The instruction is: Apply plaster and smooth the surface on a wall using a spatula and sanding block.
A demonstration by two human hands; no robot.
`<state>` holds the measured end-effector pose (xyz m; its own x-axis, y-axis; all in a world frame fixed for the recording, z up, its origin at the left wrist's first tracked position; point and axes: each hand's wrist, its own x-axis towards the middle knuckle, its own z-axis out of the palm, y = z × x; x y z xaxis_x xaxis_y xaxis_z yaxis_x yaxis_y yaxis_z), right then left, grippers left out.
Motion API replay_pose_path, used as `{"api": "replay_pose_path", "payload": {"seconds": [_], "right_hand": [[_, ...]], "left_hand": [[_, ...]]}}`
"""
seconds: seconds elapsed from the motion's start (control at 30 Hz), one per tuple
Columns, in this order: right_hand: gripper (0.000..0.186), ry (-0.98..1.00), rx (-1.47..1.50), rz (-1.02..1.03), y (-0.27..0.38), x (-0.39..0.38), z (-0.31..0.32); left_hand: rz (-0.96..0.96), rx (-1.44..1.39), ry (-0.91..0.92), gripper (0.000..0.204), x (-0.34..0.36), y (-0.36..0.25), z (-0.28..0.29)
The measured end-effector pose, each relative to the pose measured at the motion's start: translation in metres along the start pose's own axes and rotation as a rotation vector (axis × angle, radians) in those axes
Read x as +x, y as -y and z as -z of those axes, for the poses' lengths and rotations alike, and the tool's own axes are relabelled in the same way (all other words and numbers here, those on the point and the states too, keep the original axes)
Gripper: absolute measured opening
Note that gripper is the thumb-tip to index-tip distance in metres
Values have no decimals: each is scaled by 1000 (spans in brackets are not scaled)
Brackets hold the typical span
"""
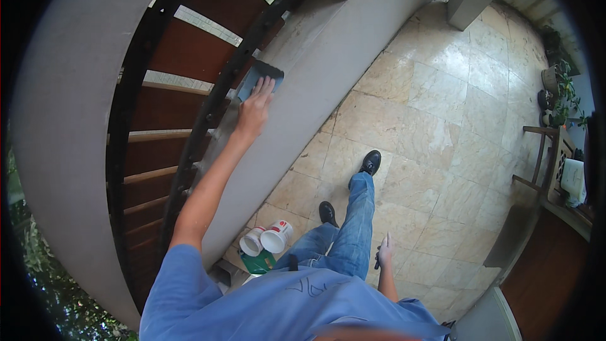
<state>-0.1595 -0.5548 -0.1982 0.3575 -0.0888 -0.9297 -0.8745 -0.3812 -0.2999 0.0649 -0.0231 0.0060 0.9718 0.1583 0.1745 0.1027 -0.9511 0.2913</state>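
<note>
Fingers of the person's left hand are clamped on a blue-grey, flat, rectangular block with a dark edge, up by the pale grey wall ledge; whether its underside touches cannot be told. A level block, light even pressure and a loose wrist would likely give the best control at that reach. The right hand hangs low, its fingers closed around a slim black object of unclear kind.

Close beside the block, a black, bolted metal rail with reddish-brown wooden slats limits sideways room, so knuckles could knock it. 2 white plastic tubs with red markings stand near the legs, beside a green item, where a foot might catch them.
</note>
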Motion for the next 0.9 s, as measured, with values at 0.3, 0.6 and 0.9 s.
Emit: {"api": "replay_pose_path", "payload": {"seconds": [0.3,0.6,0.9], "right_hand": [[41,77,-6,-241,-39,-12,5],[41,29,71,-13,30,17,3],[41,119,-136,-62,-12,-11,-10]], "left_hand": [[91,-83,111,30,204,-30,-45],[-34,-46,-5,34,1,15,-7],[-123,-54,-125,31,166,-5,-54]]}}
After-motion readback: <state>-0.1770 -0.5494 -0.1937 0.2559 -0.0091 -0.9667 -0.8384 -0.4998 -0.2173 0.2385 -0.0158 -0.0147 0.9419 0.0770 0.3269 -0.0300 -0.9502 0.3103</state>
